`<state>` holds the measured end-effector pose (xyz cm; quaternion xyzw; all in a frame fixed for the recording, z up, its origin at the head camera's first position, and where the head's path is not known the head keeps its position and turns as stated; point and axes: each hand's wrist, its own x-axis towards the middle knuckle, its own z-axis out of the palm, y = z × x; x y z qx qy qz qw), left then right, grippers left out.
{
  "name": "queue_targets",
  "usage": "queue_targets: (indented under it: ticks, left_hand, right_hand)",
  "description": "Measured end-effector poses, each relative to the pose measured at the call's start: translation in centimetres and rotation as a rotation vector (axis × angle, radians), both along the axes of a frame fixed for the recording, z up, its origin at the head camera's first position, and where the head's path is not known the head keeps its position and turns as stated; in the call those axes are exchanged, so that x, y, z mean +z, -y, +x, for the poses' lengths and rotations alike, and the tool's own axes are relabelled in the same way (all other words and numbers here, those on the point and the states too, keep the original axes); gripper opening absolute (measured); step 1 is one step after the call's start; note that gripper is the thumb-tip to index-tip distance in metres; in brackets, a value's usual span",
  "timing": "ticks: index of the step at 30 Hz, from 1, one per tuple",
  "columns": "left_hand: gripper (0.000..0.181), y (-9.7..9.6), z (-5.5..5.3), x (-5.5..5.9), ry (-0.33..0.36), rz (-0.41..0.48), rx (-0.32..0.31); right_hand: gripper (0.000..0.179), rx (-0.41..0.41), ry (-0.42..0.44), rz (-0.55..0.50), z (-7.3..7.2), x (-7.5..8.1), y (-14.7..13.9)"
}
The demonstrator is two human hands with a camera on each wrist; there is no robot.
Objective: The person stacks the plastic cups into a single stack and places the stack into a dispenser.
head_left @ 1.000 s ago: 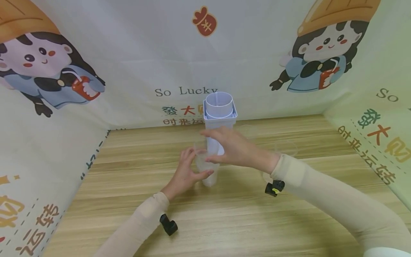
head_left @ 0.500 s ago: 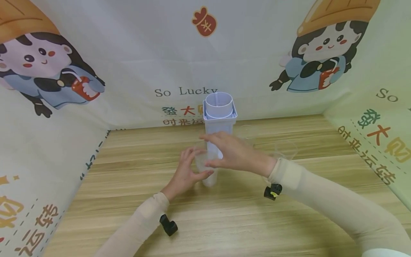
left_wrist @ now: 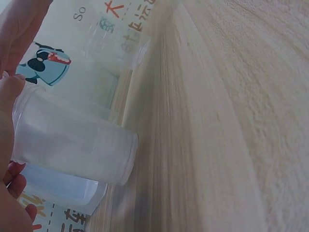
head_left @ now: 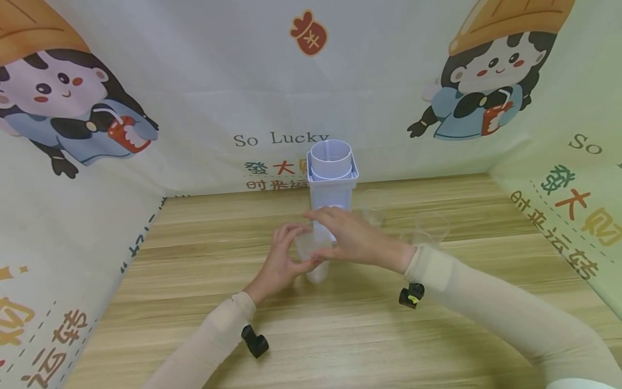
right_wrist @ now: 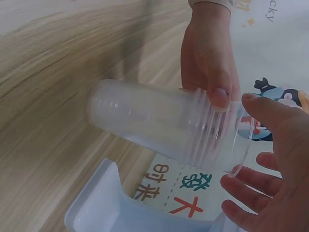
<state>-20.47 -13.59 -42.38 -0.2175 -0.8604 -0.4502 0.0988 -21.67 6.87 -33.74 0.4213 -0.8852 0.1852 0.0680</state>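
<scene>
A stack of clear plastic cups (head_left: 317,273) stands near the middle of the table, its rims between both hands. The left hand (head_left: 279,263) grips the stack near its upper end from the left, thumb on the near side. In the right wrist view, several rims lie close together on the stack (right_wrist: 145,121), and the top cup (right_wrist: 239,145) juts out beyond them. My right hand (head_left: 357,237) holds that cup by its rim, thumb on one side and fingertips on the other. Right behind the stack rises a pale lavender holder (head_left: 332,192) with a round tube in its top.
Loose clear cups stand right of the holder: one cup (head_left: 373,208) beside it, another cup (head_left: 432,226) farther right, and a third partly behind the right forearm. A printed cloth (head_left: 218,108) closes off the back and both sides of the wooden table (head_left: 340,346).
The right hand has moved down with its cup, which has sunk deeper into the stack. The left hand and the holder have stayed in place.
</scene>
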Motion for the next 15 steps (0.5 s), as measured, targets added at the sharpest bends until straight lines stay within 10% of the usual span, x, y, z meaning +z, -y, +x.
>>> queue_targets:
  ticks: [15]
  left_hand:
    - [0.063,0.0,-0.2,-0.4,0.002,0.037,0.006]
  right_hand:
    - [0.076,0.007,0.015,0.008,-0.3,-1.1,-0.1]
